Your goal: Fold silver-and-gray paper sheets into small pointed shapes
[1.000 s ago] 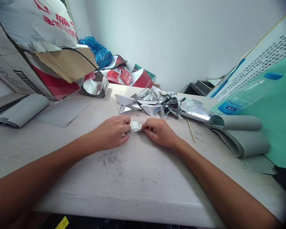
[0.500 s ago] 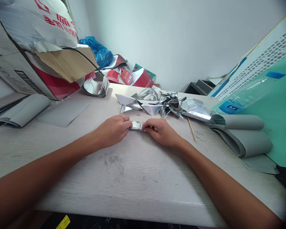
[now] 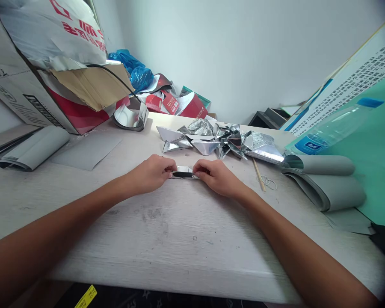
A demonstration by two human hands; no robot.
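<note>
Between my two hands, on the pale tabletop (image 3: 179,231), lies a small folded piece of silver foil paper (image 3: 184,169) with a dark opening along its near side. My left hand (image 3: 155,173) pinches its left end between thumb and fingers. At the right end, my right hand (image 3: 216,173) grips it the same way, thumb in front. Part of the foil is hidden under the fingertips. Just beyond the hands is a heap of folded silver foil shapes (image 3: 205,146), with a stack of foil sheets (image 3: 266,147) at its right.
Rolled grey sheets (image 3: 336,184) and a plastic bottle (image 3: 333,130) stand on the right. A wooden stick (image 3: 258,173) and rubber bands (image 3: 270,183) lie near my right hand. Leftward are a flat grey sheet (image 3: 90,149), folded grey sheets (image 3: 35,147) and a cardboard box (image 3: 22,90).
My left hand has shifted slightly left, its fingers turned. The foil piece looks wider now, and a dark opening shows along its near side. My right hand has barely moved.
</note>
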